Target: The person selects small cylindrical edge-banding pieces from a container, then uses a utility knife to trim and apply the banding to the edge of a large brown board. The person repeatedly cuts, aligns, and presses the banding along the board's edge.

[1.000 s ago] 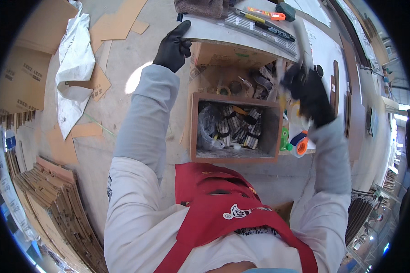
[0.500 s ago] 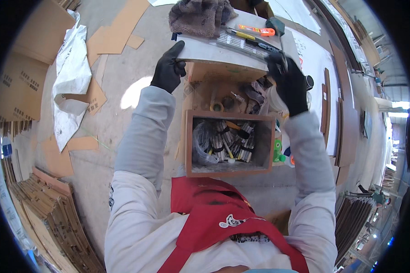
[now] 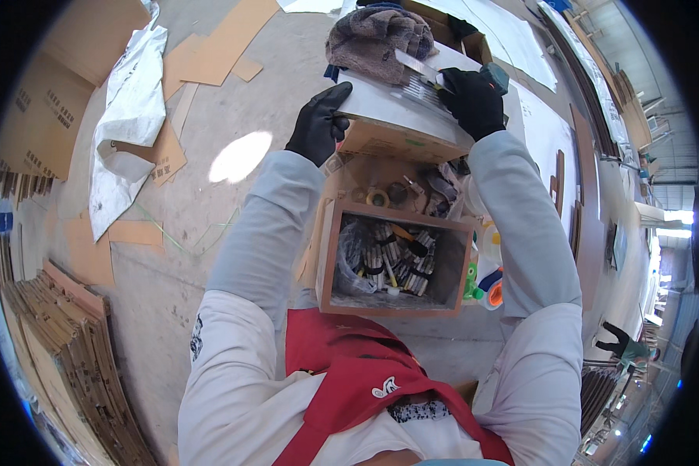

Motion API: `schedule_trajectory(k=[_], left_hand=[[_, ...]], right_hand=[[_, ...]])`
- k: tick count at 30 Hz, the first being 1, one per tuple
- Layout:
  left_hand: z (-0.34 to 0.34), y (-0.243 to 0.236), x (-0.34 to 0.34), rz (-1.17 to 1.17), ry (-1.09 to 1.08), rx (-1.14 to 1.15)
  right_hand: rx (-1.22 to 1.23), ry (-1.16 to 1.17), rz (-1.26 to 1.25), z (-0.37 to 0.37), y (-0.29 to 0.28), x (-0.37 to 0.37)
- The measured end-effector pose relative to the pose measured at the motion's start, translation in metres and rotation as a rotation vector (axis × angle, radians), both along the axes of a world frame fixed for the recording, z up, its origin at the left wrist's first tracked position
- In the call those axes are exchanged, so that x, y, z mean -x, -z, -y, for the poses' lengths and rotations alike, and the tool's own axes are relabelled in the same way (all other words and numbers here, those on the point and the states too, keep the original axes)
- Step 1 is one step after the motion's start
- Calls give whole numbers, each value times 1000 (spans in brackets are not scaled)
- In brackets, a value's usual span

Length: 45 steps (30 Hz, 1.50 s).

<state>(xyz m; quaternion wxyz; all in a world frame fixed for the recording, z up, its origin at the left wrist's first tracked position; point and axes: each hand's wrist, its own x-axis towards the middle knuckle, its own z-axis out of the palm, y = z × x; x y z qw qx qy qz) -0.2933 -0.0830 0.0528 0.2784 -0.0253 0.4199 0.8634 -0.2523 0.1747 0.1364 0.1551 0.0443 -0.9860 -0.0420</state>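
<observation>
My left hand, in a black glove, is at the left corner of a white tabletop. Its fingers curl about the edge, one stretched along the top. Farther right, my gloved right hand is closed over a ribbed clear tray on that top. A pale flat strip and a bit of yellow show by its fingertips; the palm hides what it grips. Beside the tray lies a crumpled grey-brown towel. Below, an open drawer holds bundled marker-like sticks and a clear plastic bag.
A shelf under the top holds a yellow tape roll. Green bottles and an orange-ended roll stand right of the drawer. Cardboard sheets and a white sack lie on the floor at left, near stacked cardboard.
My right hand has moved from the tabletop's right edge onto the tray. The pen and orange cutter seen there before are now out of sight. My left hand stays at the corner.
</observation>
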Motion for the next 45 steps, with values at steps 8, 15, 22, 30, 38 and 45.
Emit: schedule_trajectory(k=[8, 15, 22, 30, 38, 45], left_hand=[[1, -1, -2, -5, -22, -33], [-4, -1, 1, 9, 15, -41], [13, 2, 4, -252, -12, 262], [-39, -63, -25, -1058, -306, 570], [-135, -106, -3, -1708, 516, 1187], [-89, -81, 16, -1539, -521, 888]], right_hand=[[-46, -7, 60, -3, 10, 12], [121, 4, -208, -24, -15, 0], [837, 254, 9, -13, -14, -161], [1128, 608, 178, 9, 92, -275], [1320, 520, -160, -32, 63, -270], [1049, 550, -323, -79, 52, -240]])
